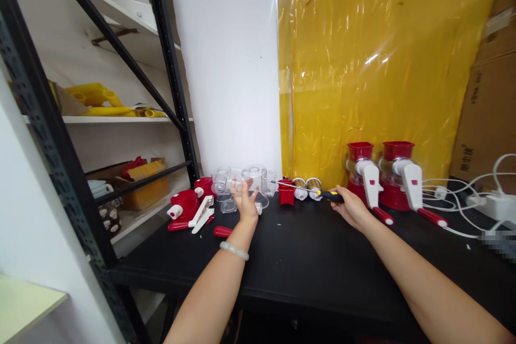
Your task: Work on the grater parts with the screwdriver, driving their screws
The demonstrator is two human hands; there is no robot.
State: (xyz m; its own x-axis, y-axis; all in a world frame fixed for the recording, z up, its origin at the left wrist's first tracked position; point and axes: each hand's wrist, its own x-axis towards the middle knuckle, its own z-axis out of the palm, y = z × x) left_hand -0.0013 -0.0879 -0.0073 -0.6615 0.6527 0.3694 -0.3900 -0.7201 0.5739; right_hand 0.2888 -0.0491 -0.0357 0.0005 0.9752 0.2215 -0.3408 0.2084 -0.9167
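My right hand (350, 207) is closed around the black-and-yellow handle of a screwdriver (332, 195). Its long metal shank points left, with the tip by the right side of a clear plastic grinder housing (255, 173). My left hand (245, 201) grips that housing from the front, fingers spread over it and partly hiding it. More clear plastic parts (221, 178) stand just left of the hand. A red handle (222, 231) lies by my left wrist. Behind the screwdriver shank are a red hopper (286, 192) and two grater drums (314, 188).
Red bases (185, 205) and a white crank with a red handle (202, 214) lie at the left of the black table (306, 263). Two assembled drum graters (397, 172) stand at the right, near white cables and a power strip (489, 205). A metal shelf (169, 48) rises at left.
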